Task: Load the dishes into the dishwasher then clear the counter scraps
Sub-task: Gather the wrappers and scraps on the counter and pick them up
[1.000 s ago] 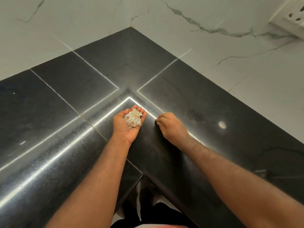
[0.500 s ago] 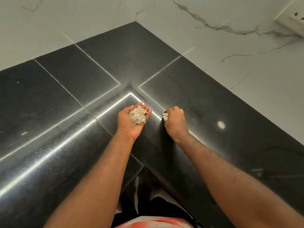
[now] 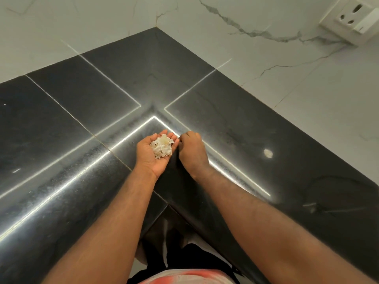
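Scraps (image 3: 162, 148) heaped loose in cupped, upturned left hand (image 3: 152, 155); right hand (image 3: 191, 150) curled alongside, contents hidden, perhaps pinching more. Risk of spilling onto worktop (image 3: 225, 124) on any tilt.

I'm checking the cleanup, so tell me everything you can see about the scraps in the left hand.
The scraps are a small loose heap of thin, pale white to cream flakes that look papery. They lie in the upturned, cupped palm of the left hand, over the black counter. The right hand, fingers curled, sits close beside the heap.
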